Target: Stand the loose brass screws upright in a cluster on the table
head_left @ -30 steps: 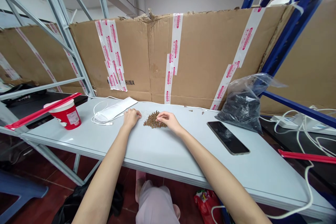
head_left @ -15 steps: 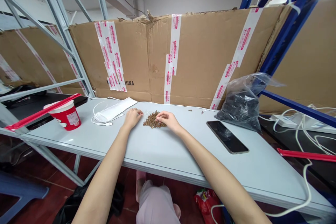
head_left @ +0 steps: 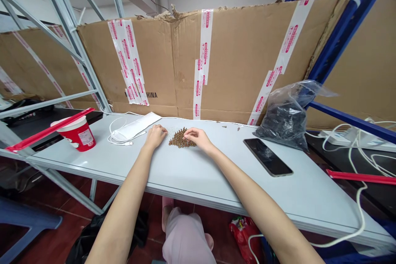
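You had a tight cluster of small brass-coloured metal fasteners [head_left: 182,141] at the middle of the pale grey laminate worktop [head_left: 216,177]. Your curled left hand [head_left: 156,137] lay just beside the cluster, and your right hand [head_left: 198,137] rested at its right edge, fingers drawn together. Neither grip clearly clamped a piece; the view could not settle it. Judged: light, hard, ridged, liable to roll; best pinched singly by the shank.

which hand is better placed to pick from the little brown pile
Probably the right hand: its fingertips are at the pile of small bronze-coloured pieces, while the left hand rests farther off.
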`<state>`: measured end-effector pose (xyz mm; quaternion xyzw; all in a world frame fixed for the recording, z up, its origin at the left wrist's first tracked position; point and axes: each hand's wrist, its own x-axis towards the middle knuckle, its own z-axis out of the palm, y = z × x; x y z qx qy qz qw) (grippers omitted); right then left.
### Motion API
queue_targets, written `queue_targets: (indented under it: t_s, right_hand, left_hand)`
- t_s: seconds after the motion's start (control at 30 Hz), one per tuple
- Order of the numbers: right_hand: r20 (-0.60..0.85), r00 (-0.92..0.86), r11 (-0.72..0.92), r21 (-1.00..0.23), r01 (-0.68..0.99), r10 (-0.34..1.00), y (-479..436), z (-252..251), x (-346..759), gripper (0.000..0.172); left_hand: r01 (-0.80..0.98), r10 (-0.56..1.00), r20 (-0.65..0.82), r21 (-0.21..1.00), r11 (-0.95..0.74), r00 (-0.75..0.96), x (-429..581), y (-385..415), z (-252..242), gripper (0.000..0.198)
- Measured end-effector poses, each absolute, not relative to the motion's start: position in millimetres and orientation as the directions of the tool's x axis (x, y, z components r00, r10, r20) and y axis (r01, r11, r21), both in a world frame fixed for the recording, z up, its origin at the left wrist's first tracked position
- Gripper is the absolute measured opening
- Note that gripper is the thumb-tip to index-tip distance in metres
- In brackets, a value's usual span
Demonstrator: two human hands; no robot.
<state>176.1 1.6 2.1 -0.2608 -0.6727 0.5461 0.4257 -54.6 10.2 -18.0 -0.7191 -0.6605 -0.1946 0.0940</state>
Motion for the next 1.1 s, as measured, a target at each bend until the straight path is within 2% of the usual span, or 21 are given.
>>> queue_targets:
  t_s: [0.33,0.67,0.77,0.9,1.1]
  right_hand:
    - [0.296,-0.497,0.298,-0.951,-0.078,0.816,0,4,177,0.018]
    - [0.342,-0.537,0.386,-0.922,-0.033,0.771,-6,-2,169,0.018]
    - [0.401,-0.521,0.493,-0.869,0.045,0.754,-6,-1,163,0.017]
    - [0.488,-0.501,0.646,-0.735,0.206,0.715,-5,-1,154,0.014]
    - [0.468,-0.54,0.704,-0.581,0.408,0.7,-9,-5,145,0.006]
  left_hand:
    - [0.99,0.919,0.391,0.112,-0.091,0.04,-53,8,-17,0.025]
    - [0.973,0.847,0.527,0.157,-0.169,0.062,-49,4,-11,0.008]
    - [0.968,0.848,0.529,0.186,-0.168,0.045,-49,3,-10,0.005]
    - [0.964,0.85,0.526,0.207,-0.166,0.033,-49,4,-10,0.004]
    - [0.961,0.863,0.505,0.223,-0.166,0.032,-48,5,-11,0.007]
